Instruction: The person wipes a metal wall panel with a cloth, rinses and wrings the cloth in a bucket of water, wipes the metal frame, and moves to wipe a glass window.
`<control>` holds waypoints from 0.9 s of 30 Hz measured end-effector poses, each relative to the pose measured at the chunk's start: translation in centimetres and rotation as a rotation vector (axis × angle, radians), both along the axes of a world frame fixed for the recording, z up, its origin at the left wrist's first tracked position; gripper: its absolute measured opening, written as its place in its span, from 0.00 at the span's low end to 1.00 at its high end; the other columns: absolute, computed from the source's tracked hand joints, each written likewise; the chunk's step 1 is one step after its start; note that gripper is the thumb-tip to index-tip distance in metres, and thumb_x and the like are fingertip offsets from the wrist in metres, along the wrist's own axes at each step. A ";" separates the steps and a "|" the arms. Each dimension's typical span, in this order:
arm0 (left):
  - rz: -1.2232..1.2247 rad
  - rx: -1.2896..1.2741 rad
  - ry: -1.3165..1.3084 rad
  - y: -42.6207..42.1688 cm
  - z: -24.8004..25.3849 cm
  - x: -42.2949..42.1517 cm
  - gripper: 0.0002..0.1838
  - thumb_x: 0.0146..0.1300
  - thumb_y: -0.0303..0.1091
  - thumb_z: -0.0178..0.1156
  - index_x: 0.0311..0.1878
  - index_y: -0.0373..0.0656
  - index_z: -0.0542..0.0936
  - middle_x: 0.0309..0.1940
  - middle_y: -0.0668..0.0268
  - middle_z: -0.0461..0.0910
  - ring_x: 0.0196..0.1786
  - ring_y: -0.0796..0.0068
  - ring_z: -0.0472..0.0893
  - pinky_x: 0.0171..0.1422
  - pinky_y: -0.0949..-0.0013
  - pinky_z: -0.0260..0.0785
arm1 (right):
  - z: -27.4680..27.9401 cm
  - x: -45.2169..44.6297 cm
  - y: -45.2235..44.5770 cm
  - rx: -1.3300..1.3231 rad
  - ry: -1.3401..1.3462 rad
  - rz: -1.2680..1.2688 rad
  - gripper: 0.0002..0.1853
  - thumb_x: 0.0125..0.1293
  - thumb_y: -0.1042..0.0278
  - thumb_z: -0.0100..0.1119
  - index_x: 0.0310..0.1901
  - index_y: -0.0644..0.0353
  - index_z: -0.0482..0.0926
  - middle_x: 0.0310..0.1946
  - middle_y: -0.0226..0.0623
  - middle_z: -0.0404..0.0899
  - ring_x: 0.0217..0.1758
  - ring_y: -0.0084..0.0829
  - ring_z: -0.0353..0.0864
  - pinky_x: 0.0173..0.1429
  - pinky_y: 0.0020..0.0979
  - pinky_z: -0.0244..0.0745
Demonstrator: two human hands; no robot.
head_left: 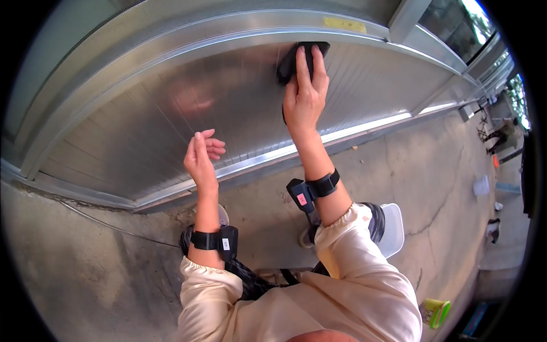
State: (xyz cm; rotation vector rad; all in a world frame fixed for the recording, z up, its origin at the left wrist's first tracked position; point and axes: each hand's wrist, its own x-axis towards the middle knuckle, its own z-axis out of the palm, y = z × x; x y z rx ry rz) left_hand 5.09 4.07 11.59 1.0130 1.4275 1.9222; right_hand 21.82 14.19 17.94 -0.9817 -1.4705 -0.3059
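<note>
A ribbed silvery metal panel (228, 97) in a metal frame (188, 48) stretches across the view. High on it, just under the top rail, my right hand (306, 97) presses a black object (289, 67), perhaps a cloth or pad, against the surface. Its fingers lie over the black object, and the object's lower part is hidden by the hand. My left hand (202, 155) hangs in front of the panel's lower part, holding nothing, with its fingers partly curled and apart. Black devices are strapped to both forearms.
A white plastic container (392, 231) stands on the concrete floor (433, 188) beside my right arm. Yellow tape (345, 24) is stuck on the top rail. A cable (114, 225) crosses the floor at left. A yellow-green container (436, 312) is at lower right; a person (504, 135) is far right.
</note>
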 end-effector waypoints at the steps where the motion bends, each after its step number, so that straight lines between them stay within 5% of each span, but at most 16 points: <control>1: -0.002 0.011 0.004 0.1 0.2 -0.1 0.21 0.71 0.45 0.43 0.41 0.36 0.79 0.23 0.66 0.79 0.23 0.82 0.75 0.27 0.80 0.63 | 0.9 0.0 0.2 -0.004 0.040 0.034 0.26 0.54 0.83 0.51 0.57 0.55 0.74 0.62 0.44 0.64 0.56 0.43 0.69 0.57 0.34 0.66; 11: 0.002 -0.040 -0.006 0.3 -0.5 0.1 0.21 0.71 0.44 0.43 0.41 0.37 0.79 0.23 0.67 0.78 0.23 0.82 0.74 0.27 0.80 0.62 | -3.0 3.3 -0.1 -0.059 -0.255 0.000 0.32 0.47 0.84 0.54 0.57 0.48 0.74 0.61 0.32 0.64 0.46 0.40 0.71 0.44 0.32 0.75; 20: -0.006 -0.042 0.010 0.5 -0.9 0.0 0.21 0.71 0.45 0.43 0.40 0.37 0.79 0.23 0.66 0.79 0.23 0.82 0.75 0.26 0.79 0.63 | -0.6 14.2 7.7 -0.185 0.130 -0.275 0.31 0.58 0.74 0.48 0.66 0.53 0.60 0.67 0.41 0.55 0.57 0.49 0.67 0.61 0.39 0.65; 27: -0.035 -0.069 0.034 1.0 -1.6 0.1 0.21 0.70 0.46 0.43 0.41 0.37 0.79 0.23 0.67 0.79 0.23 0.83 0.75 0.26 0.80 0.63 | -1.5 15.8 7.0 -0.215 0.030 -0.211 0.32 0.57 0.76 0.48 0.66 0.53 0.59 0.68 0.40 0.55 0.60 0.47 0.66 0.61 0.38 0.64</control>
